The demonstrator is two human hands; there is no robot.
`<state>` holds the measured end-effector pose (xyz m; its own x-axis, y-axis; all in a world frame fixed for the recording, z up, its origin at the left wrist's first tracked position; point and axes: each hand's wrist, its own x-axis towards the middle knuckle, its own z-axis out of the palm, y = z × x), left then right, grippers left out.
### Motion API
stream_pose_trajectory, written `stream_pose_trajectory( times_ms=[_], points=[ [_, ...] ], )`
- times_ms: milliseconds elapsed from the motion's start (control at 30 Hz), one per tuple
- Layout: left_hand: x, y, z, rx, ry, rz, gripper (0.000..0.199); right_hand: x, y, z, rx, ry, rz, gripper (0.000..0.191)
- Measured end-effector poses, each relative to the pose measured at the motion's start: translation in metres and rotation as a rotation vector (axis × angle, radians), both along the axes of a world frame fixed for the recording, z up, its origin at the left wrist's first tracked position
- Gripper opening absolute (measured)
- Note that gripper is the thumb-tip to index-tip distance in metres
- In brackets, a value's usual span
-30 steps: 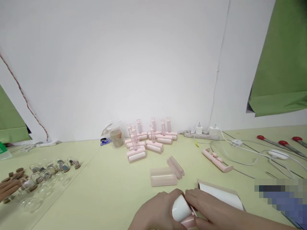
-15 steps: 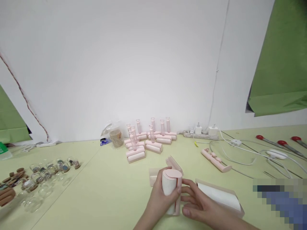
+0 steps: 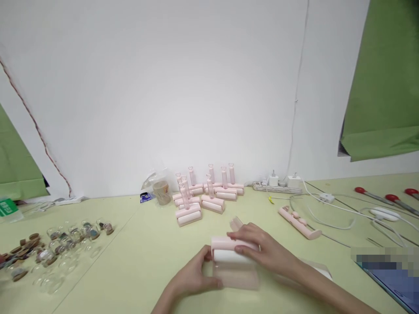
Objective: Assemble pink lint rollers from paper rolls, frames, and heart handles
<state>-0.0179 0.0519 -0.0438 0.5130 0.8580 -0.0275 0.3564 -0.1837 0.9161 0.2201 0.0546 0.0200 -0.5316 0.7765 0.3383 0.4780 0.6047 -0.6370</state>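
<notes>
My right hand (image 3: 262,246) grips a pink lint roller head with a white roll (image 3: 224,255) from above, its long side lying level. Below the roll shows a translucent pink cover (image 3: 238,279). Round the left end of the cover, my left hand (image 3: 193,275) closes with its thumb along the lower edge; some of its fingers are hidden. Whether the roller sits inside the cover or just above it, I cannot tell. Behind my right hand a pale pink handle piece (image 3: 236,223) lies partly hidden. Another white roll in a clear cover (image 3: 319,269) lies under my right forearm.
Several pink lint rollers (image 3: 212,203) with upright handles stand by the wall. A tape roll (image 3: 162,193) is left of them. To the right are a pink roller frame (image 3: 298,225), a power strip (image 3: 278,188), cables and a phone (image 3: 393,279). Small glass domes (image 3: 75,235) lie left.
The roller has turned from upright to lying level, and my right hand now grips it from above. My left hand has moved from the roller to the clear cover at left.
</notes>
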Motion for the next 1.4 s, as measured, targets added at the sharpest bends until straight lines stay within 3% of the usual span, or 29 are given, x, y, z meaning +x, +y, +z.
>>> stream_pose_trajectory(
  times_ms=[233, 367, 467, 567, 667, 733, 900, 1033, 1100, 1233, 1400],
  points=[
    [0.002, -0.007, 0.0, -0.049, -0.041, -0.045, 0.054, -0.012, -0.017, -0.017, 0.007, -0.208, 0.064, 0.025],
    [0.003, -0.007, 0.0, -0.017, -0.028, -0.042, 0.053, -0.008, -0.015, -0.012, 0.006, -0.205, 0.011, 0.024],
    [0.006, -0.01, -0.001, 0.003, -0.006, -0.02, 0.051, -0.001, 0.015, -0.002, -0.038, -0.191, -0.175, 0.03],
    [0.01, -0.012, -0.003, 0.048, 0.023, 0.04, 0.052, 0.004, 0.06, -0.003, -0.172, -0.322, -0.373, 0.023],
    [0.013, -0.013, -0.006, 0.082, 0.034, 0.079, 0.055, 0.009, 0.091, -0.015, -0.312, -0.412, -0.413, 0.019],
    [0.015, -0.012, -0.009, 0.095, 0.032, 0.081, 0.055, 0.015, 0.097, -0.02, -0.368, -0.41, -0.395, 0.019],
    [0.017, -0.011, -0.013, 0.129, 0.012, 0.094, 0.056, 0.027, 0.073, -0.007, -0.341, -0.19, -0.29, 0.017],
    [0.018, -0.012, -0.013, 0.132, 0.024, 0.088, 0.056, 0.014, 0.039, 0.004, -0.275, -0.004, -0.127, 0.027],
    [0.018, -0.012, -0.012, 0.12, 0.023, 0.086, 0.056, 0.005, 0.026, 0.008, -0.244, 0.025, -0.07, 0.022],
    [0.018, -0.013, -0.011, 0.108, 0.015, 0.093, 0.056, -0.005, 0.011, 0.023, -0.229, -0.015, 0.006, 0.019],
    [0.021, -0.015, -0.007, 0.079, -0.016, 0.117, 0.061, -0.014, 0.001, 0.046, -0.146, -0.263, -0.01, 0.019]
  ],
)
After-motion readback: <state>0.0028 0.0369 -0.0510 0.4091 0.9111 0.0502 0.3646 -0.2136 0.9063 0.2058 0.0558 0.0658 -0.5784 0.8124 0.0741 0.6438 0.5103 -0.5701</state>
